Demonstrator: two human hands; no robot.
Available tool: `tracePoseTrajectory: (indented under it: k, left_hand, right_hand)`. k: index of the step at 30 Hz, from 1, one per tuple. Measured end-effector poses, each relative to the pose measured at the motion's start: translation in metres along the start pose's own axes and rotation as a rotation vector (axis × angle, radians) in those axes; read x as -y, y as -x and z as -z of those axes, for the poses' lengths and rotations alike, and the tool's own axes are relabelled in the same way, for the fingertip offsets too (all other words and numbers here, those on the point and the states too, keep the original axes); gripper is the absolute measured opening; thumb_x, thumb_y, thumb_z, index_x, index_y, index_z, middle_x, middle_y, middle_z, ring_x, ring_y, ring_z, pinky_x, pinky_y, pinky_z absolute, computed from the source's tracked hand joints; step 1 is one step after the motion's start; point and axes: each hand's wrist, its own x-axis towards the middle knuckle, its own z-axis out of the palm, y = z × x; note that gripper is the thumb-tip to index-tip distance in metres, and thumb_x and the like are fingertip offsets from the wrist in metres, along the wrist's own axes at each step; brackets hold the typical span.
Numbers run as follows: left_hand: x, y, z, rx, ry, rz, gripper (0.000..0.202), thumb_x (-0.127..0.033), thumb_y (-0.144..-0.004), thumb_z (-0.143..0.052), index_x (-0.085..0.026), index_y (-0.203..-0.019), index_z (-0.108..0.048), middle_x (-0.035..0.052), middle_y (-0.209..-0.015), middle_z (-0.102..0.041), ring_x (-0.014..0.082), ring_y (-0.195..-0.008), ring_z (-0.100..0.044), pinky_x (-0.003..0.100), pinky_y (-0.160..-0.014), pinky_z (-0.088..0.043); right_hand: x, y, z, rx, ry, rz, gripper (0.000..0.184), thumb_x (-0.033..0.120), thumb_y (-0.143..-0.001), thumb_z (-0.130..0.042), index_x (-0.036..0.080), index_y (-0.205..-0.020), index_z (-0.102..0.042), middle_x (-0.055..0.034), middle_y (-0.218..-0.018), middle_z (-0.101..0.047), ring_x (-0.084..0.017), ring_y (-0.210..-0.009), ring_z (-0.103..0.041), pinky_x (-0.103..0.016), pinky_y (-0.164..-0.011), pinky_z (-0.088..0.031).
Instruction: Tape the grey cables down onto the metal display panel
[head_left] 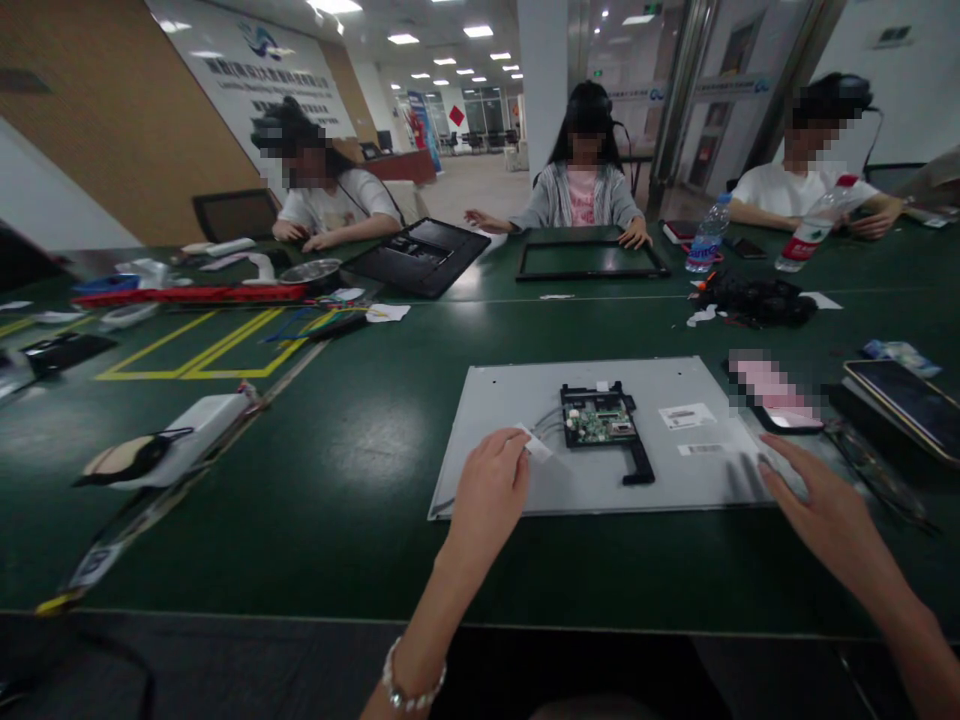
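Observation:
A grey metal display back panel (517, 400) lies flat on the green table in front of me. A green circuit board in a black bracket (600, 420) is mounted near its middle, with thin wires running off to the left. My left hand (491, 485) rests on the panel's left part, fingers pinched on a small white tape tab (537, 445) at the wire ends. My right hand (806, 495) lies at the panel's right edge with fingers stretched out flat, somewhat blurred, holding nothing.
A phone (776, 398) and a tablet (904, 395) lie right of the panel. Three people sit across the table, with a black monitor frame (591, 273), a black back cover (420, 255) and water bottles (707, 236). A white device (180, 440) and yellow floor-style tape markings (202, 350) are at left.

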Motion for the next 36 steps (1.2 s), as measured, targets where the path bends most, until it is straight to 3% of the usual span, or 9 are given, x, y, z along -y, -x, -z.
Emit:
tracePoseTrajectory:
  k: [6, 22, 36]
  left_hand:
    - [-0.005, 0.008, -0.022, 0.11, -0.072, 0.024, 0.026, -0.014, -0.09, -0.046, -0.017, -0.111, -0.063, 0.0125, -0.123, -0.062, 0.0281, -0.114, -0.057, 0.046, -0.099, -0.046]
    - [-0.003, 0.008, -0.025, 0.214, -0.091, 0.015, 0.033, -0.014, -0.092, -0.045, -0.014, -0.124, -0.054, 0.016, -0.136, -0.054, 0.0269, -0.13, -0.048, 0.045, -0.108, -0.039]
    - [0.001, 0.011, -0.026, 0.171, -0.121, 0.072, 0.033, -0.015, -0.092, -0.048, -0.015, -0.124, -0.053, 0.0138, -0.136, -0.052, 0.0267, -0.124, -0.051, 0.044, -0.105, -0.042]
  right_hand:
    - [0.0, 0.006, -0.01, 0.009, 0.012, -0.05, 0.055, 0.051, -0.092, -0.041, 0.017, -0.133, -0.052, -0.0146, -0.135, -0.057, -0.033, -0.122, -0.055, -0.051, -0.102, -0.043]
    - [-0.008, 0.009, -0.024, 0.049, 0.073, -0.003, 0.055, 0.051, -0.091, -0.043, 0.019, -0.135, -0.051, -0.0127, -0.134, -0.058, -0.033, -0.121, -0.056, -0.051, -0.101, -0.044]
    - [0.0, 0.009, -0.019, 0.053, 0.061, -0.025, 0.056, 0.053, -0.091, -0.044, 0.02, -0.136, -0.05, -0.0117, -0.136, -0.057, -0.033, -0.122, -0.056, -0.05, -0.103, -0.043]
